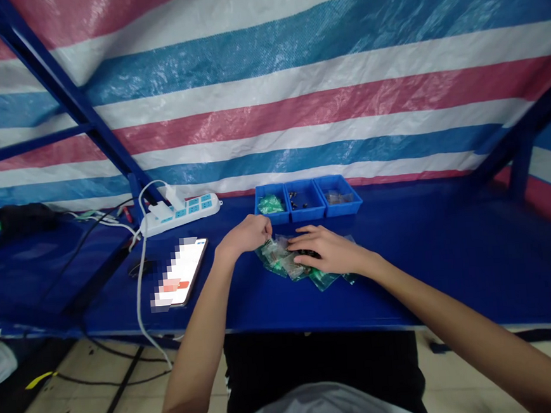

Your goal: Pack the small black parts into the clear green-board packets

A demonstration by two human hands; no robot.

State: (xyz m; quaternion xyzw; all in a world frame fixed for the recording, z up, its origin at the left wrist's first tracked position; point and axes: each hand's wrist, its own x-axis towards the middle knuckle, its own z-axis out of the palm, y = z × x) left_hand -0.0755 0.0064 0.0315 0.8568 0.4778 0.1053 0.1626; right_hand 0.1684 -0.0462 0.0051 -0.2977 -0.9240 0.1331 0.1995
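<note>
Nearest: small clear plastic bags of green parts (290, 266), heaped on blue worktop (451, 262). Left hand (245, 234) pinching corner of one bag at heap's left edge. Right hand (329, 250) flat, fingers spread, pressing heap. Just beyond: three blue plastic bins (308, 199) in a row. Leftward: lit smartphone (181, 272), white power strip (181, 214).
</note>
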